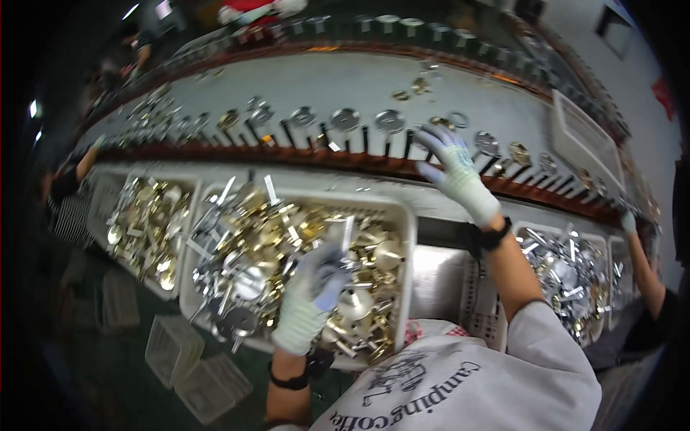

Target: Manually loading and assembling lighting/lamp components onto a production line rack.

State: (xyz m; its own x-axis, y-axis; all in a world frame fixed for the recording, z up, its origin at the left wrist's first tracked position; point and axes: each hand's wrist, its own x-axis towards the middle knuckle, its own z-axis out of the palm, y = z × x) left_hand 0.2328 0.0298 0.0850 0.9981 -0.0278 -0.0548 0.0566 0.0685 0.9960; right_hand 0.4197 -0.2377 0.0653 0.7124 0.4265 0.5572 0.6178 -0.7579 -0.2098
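My left hand [313, 287], in a pale glove with bluish fingertips, is over a white plastic basket [411, 251] heaped with gold and silver metal parts [269, 233]. Its fingers are curled and slightly blurred. A silver flat-stemmed part [347, 233] stands up beside the fingertips; whether the hand grips it I cannot tell. My right hand [451, 161], gloved alike, reaches to the row of dark upright pegs [365, 140] along the bench. Its fingers are apart, thumb spread, close to a round gold piece [440, 122]. Silver discs [345, 119] sit along the row to its left.
Another basket of parts [147, 230] stands at left, and one of silver parts [564, 276] at right. An empty white crate [586, 136] leans at the far right. Clear bins [172, 348] lie on the green floor. Co-workers' arms [643, 262] show at both sides.
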